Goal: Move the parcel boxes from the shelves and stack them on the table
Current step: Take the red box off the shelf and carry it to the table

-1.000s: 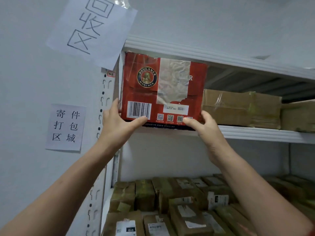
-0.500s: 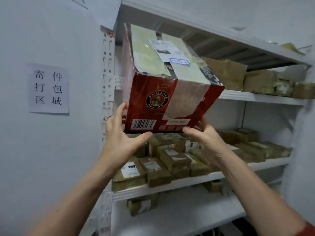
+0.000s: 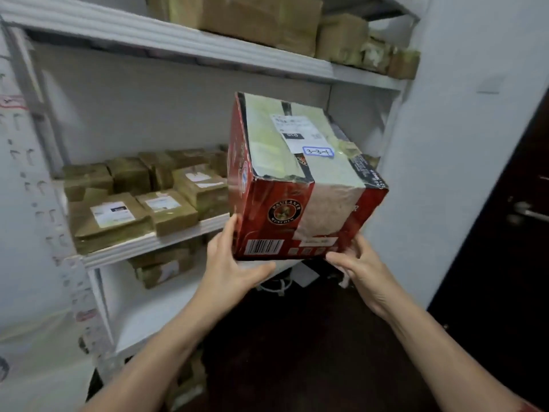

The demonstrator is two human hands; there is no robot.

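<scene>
A red parcel box (image 3: 300,185) with a round logo, a barcode and a white label on its taped top hangs in the air in front of the white shelves (image 3: 184,46). My left hand (image 3: 228,266) grips its lower left corner, thumb under the bottom edge. My right hand (image 3: 359,266) grips its lower right corner. The box is clear of the shelves and tilts its top toward me. No table is in view.
Several brown taped parcels (image 3: 133,197) fill the middle shelf, and more (image 3: 267,22) sit on the top shelf. Another parcel (image 3: 163,267) lies on the lower shelf. A dark door (image 3: 511,239) stands at the right, with a white wall beside it. Dark floor lies below.
The red box has come off the top shelf and moved down and to the right with both hands on it. My view has swung down and right toward the door.
</scene>
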